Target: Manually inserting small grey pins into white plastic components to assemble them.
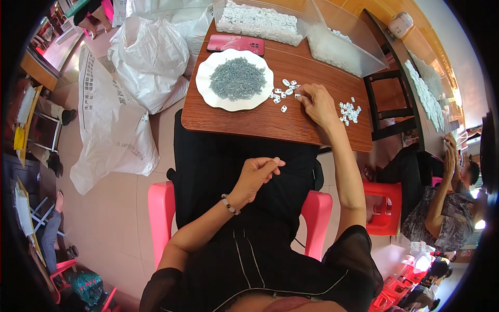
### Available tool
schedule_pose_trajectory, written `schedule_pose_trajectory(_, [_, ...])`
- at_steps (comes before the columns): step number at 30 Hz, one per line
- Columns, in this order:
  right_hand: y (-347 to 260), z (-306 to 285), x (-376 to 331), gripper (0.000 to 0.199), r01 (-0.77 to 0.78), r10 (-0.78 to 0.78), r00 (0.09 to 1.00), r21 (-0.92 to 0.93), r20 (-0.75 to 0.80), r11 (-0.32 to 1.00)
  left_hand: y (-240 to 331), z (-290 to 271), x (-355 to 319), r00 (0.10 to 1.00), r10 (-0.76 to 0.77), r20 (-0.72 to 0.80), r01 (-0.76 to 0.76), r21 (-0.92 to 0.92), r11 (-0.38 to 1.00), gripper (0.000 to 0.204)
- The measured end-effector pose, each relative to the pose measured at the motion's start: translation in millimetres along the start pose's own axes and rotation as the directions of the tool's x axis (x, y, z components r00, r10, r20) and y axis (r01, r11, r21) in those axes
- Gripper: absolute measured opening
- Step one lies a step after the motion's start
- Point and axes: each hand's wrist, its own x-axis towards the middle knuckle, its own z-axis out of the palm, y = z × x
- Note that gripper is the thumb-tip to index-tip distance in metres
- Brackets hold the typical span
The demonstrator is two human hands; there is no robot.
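Note:
My right hand (318,105) is over the brown wooden table (249,122), its thumb and fingers pinched together at a loose group of small white plastic pieces (284,108). A white piece shows at its fingertips. My left hand (260,176) is above my lap, in front of the table edge, with fingers curled and thumb pressed to them; whatever is in them is too small or hidden to name. Left of the white pieces stands a white plate with a wavy rim (204,88), heaped with small grey rod-like pieces (238,78). A second cluster of white pieces (350,113) lies right of my right hand.
A red phone (236,44) lies behind the plate. Clear bins (260,23) of white pieces line the table's back. Large white sacks (114,130) stand at the left. A red stool (384,203) and another person (439,213) are at the right.

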Motion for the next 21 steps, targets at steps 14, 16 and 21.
schedule_pose_trajectory(14, [-18.4,-2.0,-41.8,0.013,-0.154,0.184,0.982,0.403,-0.037,0.902,7.8,-0.7,3.0,0.985,0.152,-0.086,-0.133,0.191,0.972,0.020])
schedule_pose_trajectory(16, [-25.2,-2.8,-51.5,0.012,-0.178,0.221,0.974,0.439,-0.048,0.881,8.3,-1.1,5.9,0.945,0.312,-0.096,-0.268,0.318,0.909,0.017])
schedule_pose_trajectory(21, [-33.0,1.0,-69.4,0.011,-0.182,0.276,0.955,0.519,-0.110,0.835,22.3,4.9,9.7,0.877,0.471,-0.093,-0.393,0.423,0.817,0.014])
